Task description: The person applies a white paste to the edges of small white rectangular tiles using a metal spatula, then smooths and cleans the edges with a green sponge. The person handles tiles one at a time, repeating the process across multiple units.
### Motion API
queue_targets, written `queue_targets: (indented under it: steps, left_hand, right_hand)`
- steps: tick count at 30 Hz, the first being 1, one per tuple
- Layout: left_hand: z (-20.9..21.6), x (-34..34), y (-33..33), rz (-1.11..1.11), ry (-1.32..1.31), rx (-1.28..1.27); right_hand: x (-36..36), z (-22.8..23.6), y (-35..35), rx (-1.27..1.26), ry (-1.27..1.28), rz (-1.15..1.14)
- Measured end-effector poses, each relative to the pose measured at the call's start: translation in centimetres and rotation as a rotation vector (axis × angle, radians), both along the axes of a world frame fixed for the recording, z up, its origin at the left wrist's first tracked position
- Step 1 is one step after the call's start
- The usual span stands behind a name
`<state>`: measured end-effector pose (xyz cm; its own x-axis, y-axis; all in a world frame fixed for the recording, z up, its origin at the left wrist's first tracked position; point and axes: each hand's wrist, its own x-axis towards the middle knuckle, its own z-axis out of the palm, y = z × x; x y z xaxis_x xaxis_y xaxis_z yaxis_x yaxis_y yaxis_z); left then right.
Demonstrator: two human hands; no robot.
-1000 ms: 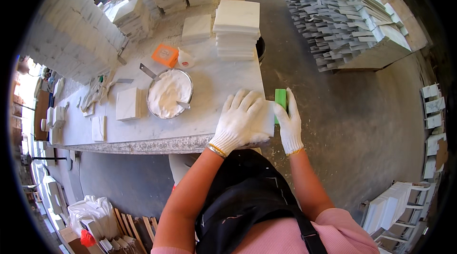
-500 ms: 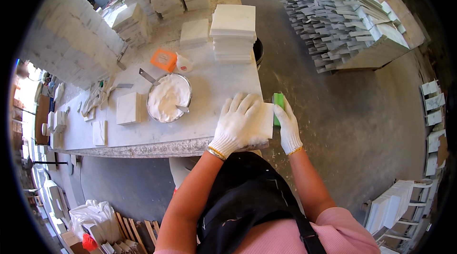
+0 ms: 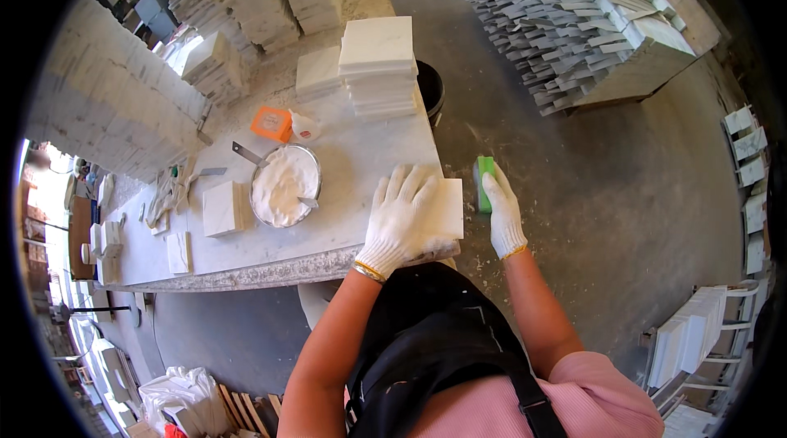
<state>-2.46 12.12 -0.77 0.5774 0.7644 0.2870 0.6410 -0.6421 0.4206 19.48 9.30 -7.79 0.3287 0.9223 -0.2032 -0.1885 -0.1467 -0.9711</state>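
Observation:
My left hand (image 3: pixel 399 215), in a white knitted glove, lies flat with fingers stretched over a white marble-like tile (image 3: pixel 448 210) at the table's right corner. The tile juts a little past the edge. Gloved as well, my right hand (image 3: pixel 504 210) grips a green sanding block (image 3: pixel 484 184) just right of the tile, with a gap between them. Left of my left hand stands a metal bowl of white paste (image 3: pixel 280 184). A flat metal scraper (image 3: pixel 247 153) leans out of it, and another blade (image 3: pixel 308 203) sticks in the paste.
On the table (image 3: pixel 344 147) are a tile stack (image 3: pixel 377 44), an orange box (image 3: pixel 271 123), a small white bottle (image 3: pixel 304 127), a thick tile block (image 3: pixel 222 208) and a small tile (image 3: pixel 178 253). A black bucket (image 3: pixel 430 87) stands beside the table. Stacked grey-white strips (image 3: pixel 566 24) are far right.
My right hand has moved the green sanding block away from the tile's edge, to the right. My left hand still lies on the tile. The view has shifted slightly.

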Motion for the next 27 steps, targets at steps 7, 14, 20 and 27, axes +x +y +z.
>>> queue_targets:
  steps: [7,14,20,27]
  left_hand:
    - [1.1,4.7,-3.7,0.348,0.24,-0.192]
    - [0.8,3.7,-4.6,0.399,0.129,-0.117]
    - [1.7,0.7,-3.7,0.376,0.08,-0.24]
    - [1.5,-3.6,-6.0,0.404,-0.459,-0.465]
  right_hand:
    - [0.4,5.3,1.7,-0.006,-0.07,0.062]
    - [-3.7,8.1,7.8,0.158,-0.44,0.333]
    - [-6.5,7.7,10.3,0.282,-0.677,0.518]
    - [-5.8,12.2,4.5,0.459,-0.84,0.555]
